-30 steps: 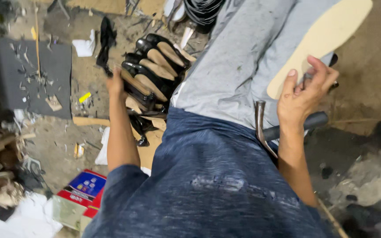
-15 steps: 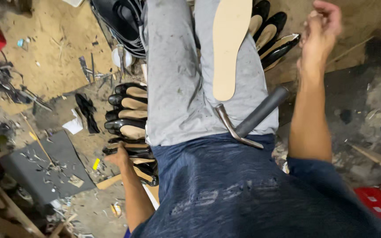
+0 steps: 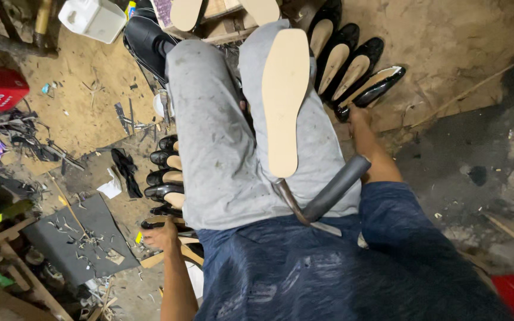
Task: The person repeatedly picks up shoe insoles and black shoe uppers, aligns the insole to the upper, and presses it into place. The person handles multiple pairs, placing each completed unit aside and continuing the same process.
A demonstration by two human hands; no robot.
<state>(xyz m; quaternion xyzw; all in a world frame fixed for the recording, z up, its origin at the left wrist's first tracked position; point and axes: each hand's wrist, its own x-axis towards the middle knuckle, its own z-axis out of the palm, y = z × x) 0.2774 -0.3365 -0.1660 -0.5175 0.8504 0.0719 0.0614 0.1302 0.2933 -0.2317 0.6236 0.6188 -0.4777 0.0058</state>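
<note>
The insole point(image 3: 285, 101) — a flat tan cut-out — lies loose along the person's right thigh, held by nothing, with its near end just above the tool point(image 3: 322, 199), a hammer-like thing with a dark grey grip and a curved metal head that rests across the lap. Both could go wrong in the same way: the thigh slopes, neither piece is pinned, and any shift of the knees or a lean to either side would likely slide the insole off onto the dirt floor point(image 3: 465, 77) or tip the tool down between the legs. The tool's metal end also lies touching or nearly touching the insole's near edge, so a roll of the grip could nudge the insole out of place.

The right hand point(image 3: 358, 119) reaches out to the right of the thigh toward the far row of black glossy shoes point(image 3: 352, 65) standing on the floor; it is at or against the nearest shoe, but its fingers are mostly hidden behind the wrist and the shoe, so I cannot tell whether they are apart or closed on anything. A blind grab there could knock the row over.

The left hand point(image 3: 162, 236) is down on the near left, beside the second row of black shoes point(image 3: 165, 178) and over a wooden strip point(image 3: 168, 257); its fingers look loosely curled and a little apart, resting on or just above the nearest shoe rather than clamped — nothing is clearly lifted in it.
</note>
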